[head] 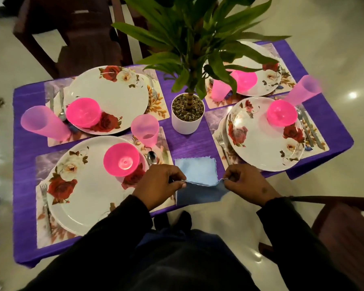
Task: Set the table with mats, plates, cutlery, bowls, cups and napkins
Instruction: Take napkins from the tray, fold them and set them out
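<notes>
Napkin (195, 171) flat, fold edge crosswise, pinched by left hand (158, 183), right hand (247, 181)

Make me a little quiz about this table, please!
1. How many plates are on the table?
2. True or false: the plant pot lies tipped over.
3. What do both hands hold? A) a fork B) a blue napkin C) a cup

Key:
1. Four.
2. False; it stands upright in the middle.
3. B: the left hand and right hand each pinch an edge of the blue napkin.
</notes>
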`<action>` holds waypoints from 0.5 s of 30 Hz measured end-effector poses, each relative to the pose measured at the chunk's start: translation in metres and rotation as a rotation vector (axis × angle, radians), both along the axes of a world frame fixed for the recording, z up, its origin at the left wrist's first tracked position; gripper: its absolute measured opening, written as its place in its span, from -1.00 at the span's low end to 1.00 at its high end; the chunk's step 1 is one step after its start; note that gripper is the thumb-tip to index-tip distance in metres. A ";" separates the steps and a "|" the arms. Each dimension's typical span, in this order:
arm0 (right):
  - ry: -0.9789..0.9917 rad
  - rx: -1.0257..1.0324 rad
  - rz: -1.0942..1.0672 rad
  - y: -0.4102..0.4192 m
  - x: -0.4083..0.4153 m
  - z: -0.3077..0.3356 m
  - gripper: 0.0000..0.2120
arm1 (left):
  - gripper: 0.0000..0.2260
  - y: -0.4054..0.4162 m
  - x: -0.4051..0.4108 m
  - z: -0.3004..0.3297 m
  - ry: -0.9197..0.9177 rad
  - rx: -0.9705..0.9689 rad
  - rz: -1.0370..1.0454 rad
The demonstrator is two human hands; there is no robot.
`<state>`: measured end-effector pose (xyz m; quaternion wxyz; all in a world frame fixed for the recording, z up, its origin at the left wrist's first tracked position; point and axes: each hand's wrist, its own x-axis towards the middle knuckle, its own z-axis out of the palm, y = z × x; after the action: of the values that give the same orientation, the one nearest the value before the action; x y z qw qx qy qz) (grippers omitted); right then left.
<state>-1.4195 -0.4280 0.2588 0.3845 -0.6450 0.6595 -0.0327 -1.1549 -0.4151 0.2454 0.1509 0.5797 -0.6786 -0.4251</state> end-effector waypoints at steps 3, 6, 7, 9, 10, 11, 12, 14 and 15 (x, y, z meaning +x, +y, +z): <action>-0.009 -0.076 -0.123 -0.005 0.003 -0.018 -0.99 | -0.98 -0.014 0.001 -0.021 -0.003 -0.034 0.082; -0.025 -0.147 -0.225 -0.015 0.007 -0.043 -0.96 | -0.94 -0.030 -0.001 -0.042 -0.040 -0.040 0.156; -0.003 -0.147 -0.230 -0.020 0.010 -0.050 -0.95 | -0.93 -0.035 -0.004 -0.047 -0.058 -0.050 0.164; 0.041 -0.131 -0.236 -0.027 0.015 -0.065 -0.90 | -0.92 -0.044 -0.011 -0.057 -0.080 -0.041 0.176; 0.046 -0.131 -0.244 -0.030 0.016 -0.072 -0.89 | -0.91 -0.047 -0.014 -0.061 -0.087 -0.021 0.192; 0.048 -0.129 -0.254 -0.035 0.017 -0.077 -0.88 | -0.90 -0.051 -0.018 -0.065 -0.102 -0.002 0.206; 0.050 -0.122 -0.272 -0.038 0.019 -0.081 -0.87 | -0.88 -0.055 -0.020 -0.070 -0.115 0.004 0.202; 0.062 -0.096 -0.289 -0.045 0.021 -0.087 -0.86 | -0.86 -0.061 -0.024 -0.080 -0.168 0.024 0.179; 0.067 -0.090 -0.290 -0.048 0.022 -0.090 -0.86 | -0.84 -0.063 -0.026 -0.081 -0.201 0.043 0.174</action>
<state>-1.3973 -0.4756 0.1691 0.3242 -0.5604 0.7561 -0.0958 -1.1807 -0.4779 0.1640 0.1062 0.6792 -0.6281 -0.3646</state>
